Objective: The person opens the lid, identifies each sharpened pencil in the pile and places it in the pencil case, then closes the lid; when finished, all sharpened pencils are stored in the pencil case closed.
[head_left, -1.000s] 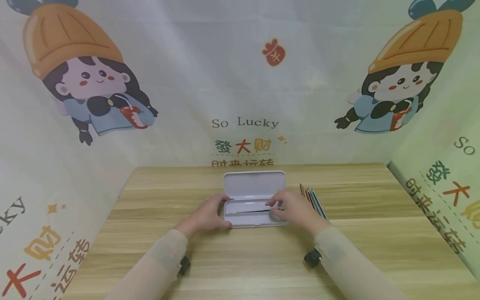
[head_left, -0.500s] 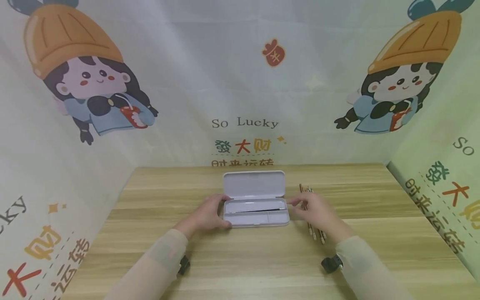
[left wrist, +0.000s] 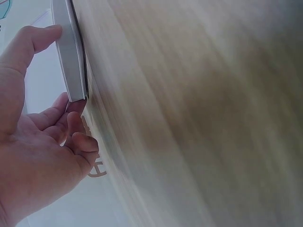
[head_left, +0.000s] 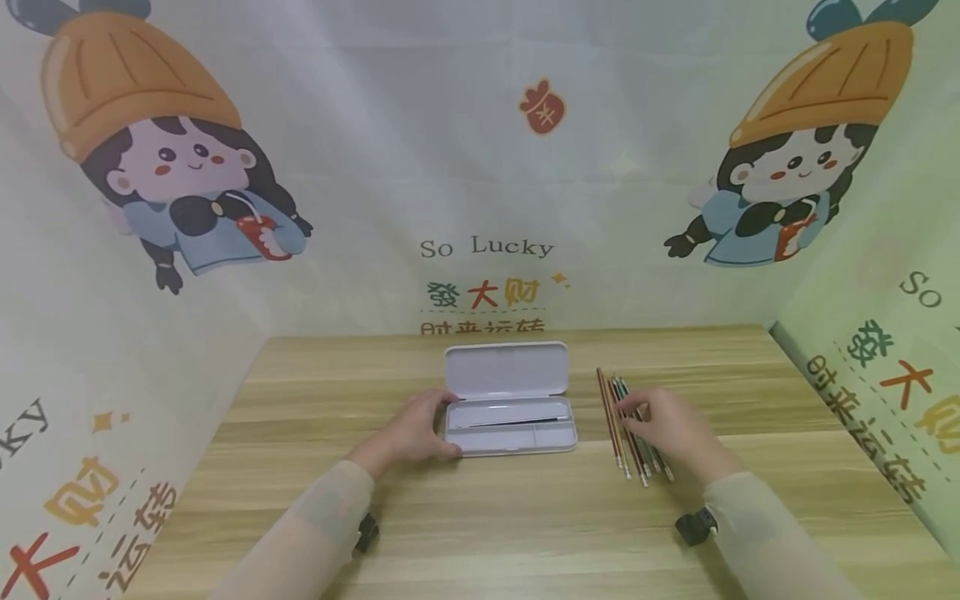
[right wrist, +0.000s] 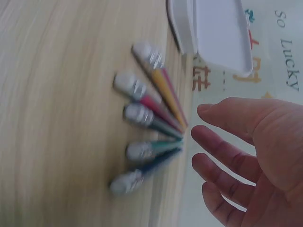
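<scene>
A white pencil case [head_left: 495, 439] lies on the table with its lid [head_left: 507, 371] raised. One dark, slim pencil [head_left: 517, 422] rests in its rear compartment. My left hand [head_left: 415, 427] grips the case's left end, thumb at the front and fingers round the back; the left wrist view shows the thumb [left wrist: 45, 38] on its edge. To the right of the case, several pencils [head_left: 617, 437] lie in a loose bunch, eraser ends toward me. Over them hovers my right hand [head_left: 671, 425], fingers loosely bent and apart, with nothing held in the right wrist view.
The wooden table [head_left: 480, 533] reaches back to a printed cloth [head_left: 360, 167] hanging behind it and at both sides. A black wrist camera [head_left: 696, 527] sits under the right sleeve, another [head_left: 366, 533] under the left.
My right hand has moved right, from above the case to over the pencils, leaving the dark pencil in the compartment. The left hand has stayed at the case's left end.
</scene>
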A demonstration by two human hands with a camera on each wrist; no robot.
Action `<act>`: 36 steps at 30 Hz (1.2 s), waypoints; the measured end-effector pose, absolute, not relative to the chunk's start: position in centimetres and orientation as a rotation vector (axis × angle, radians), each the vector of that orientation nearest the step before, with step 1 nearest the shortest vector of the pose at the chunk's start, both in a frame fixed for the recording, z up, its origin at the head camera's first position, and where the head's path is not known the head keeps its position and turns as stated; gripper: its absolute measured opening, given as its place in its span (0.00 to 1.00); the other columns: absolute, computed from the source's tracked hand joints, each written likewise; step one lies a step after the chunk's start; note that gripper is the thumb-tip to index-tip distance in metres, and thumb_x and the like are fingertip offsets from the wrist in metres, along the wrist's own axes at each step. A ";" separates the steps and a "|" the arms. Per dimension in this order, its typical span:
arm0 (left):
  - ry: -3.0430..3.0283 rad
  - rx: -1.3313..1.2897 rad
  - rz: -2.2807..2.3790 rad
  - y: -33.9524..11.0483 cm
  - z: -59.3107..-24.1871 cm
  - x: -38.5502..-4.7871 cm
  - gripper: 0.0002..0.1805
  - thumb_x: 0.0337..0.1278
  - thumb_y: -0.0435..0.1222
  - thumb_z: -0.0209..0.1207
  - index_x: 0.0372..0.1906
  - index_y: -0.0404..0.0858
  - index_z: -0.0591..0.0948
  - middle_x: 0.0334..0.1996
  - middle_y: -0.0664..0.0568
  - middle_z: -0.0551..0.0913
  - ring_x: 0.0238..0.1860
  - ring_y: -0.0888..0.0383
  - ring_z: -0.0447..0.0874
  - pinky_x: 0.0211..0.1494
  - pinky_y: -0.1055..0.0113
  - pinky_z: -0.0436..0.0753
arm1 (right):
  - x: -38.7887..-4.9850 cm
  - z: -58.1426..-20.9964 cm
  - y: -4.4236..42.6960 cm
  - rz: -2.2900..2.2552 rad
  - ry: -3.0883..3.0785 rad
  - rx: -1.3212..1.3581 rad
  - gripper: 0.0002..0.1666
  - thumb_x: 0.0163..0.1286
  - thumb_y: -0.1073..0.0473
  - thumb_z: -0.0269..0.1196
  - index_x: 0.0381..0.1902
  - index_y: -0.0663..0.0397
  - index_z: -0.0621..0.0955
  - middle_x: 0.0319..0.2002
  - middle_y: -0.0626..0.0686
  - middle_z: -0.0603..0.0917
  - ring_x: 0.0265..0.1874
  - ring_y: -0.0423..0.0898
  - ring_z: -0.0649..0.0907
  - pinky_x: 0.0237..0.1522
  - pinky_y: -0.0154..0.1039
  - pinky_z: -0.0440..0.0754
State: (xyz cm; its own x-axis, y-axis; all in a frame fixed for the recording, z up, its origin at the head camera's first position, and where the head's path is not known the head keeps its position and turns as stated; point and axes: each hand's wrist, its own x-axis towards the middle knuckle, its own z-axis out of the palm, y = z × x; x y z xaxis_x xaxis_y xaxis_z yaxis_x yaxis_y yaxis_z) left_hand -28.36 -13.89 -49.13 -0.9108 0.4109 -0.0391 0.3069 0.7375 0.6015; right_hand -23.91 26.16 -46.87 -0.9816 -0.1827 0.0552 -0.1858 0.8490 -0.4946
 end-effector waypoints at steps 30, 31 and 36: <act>2.766 0.612 0.925 -13.8 -48.6 -28.1 0.44 0.38 0.38 0.80 0.66 0.33 0.75 0.64 0.39 0.79 0.67 0.42 0.73 0.76 0.47 0.71 | -24.2 -47.7 28.9 0.537 -3.070 0.253 0.14 0.62 0.59 0.71 0.47 0.51 0.89 0.46 0.56 0.91 0.45 0.56 0.88 0.39 0.54 0.87; 2.769 0.613 0.921 -13.8 -48.6 -28.1 0.44 0.38 0.38 0.80 0.65 0.32 0.75 0.63 0.39 0.79 0.67 0.41 0.73 0.76 0.47 0.71 | -24.2 -47.8 29.0 0.535 -3.074 0.250 0.14 0.63 0.59 0.72 0.47 0.51 0.89 0.45 0.56 0.91 0.44 0.56 0.88 0.38 0.54 0.87; 2.774 0.612 0.920 -13.8 -48.6 -28.0 0.44 0.37 0.38 0.80 0.65 0.32 0.75 0.63 0.39 0.79 0.67 0.41 0.73 0.76 0.47 0.71 | -24.3 -47.8 29.1 0.550 -3.082 0.221 0.16 0.64 0.58 0.70 0.49 0.51 0.88 0.43 0.55 0.92 0.41 0.55 0.89 0.31 0.47 0.85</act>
